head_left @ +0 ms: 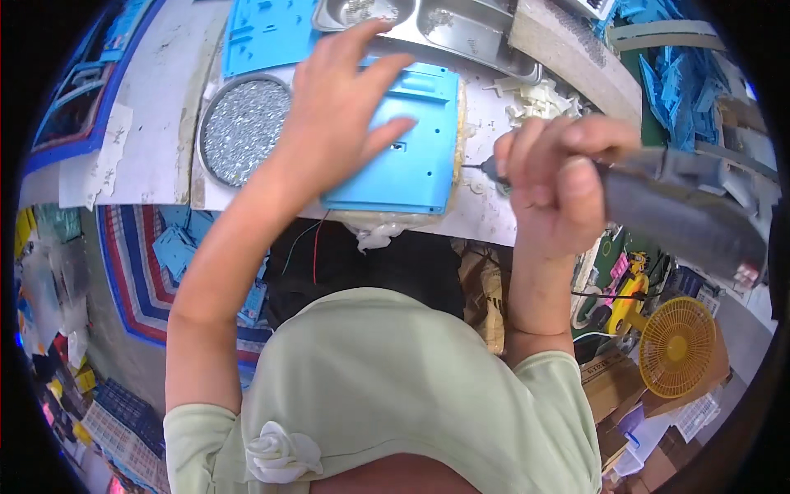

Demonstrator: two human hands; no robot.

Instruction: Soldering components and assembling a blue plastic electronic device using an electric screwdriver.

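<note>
A flat blue plastic panel [411, 169] with small holes and a raised strip lies on a padded, plastic-wrapped support on the white table. Over its left part reaches my left hand [333, 111], fingers and thumb spread; whether the palm presses on the panel cannot be told. My right hand [559, 177] is wrapped round a dark electric screwdriver [679, 210], held sideways to the right of the panel. Its thin bit points left, close to the panel's right edge. Left of the panel stands a round dish [203, 136] full of small silvery screws [247, 128], partly behind my left forearm.
A second blue panel [265, 39] lies at the back left, beside a steel compartment tray [415, 31] with small parts. White plastic pieces [539, 100] are piled behind my right hand. Blue parts [679, 95] fill the far right. Lower right stands a yellow fan [676, 346].
</note>
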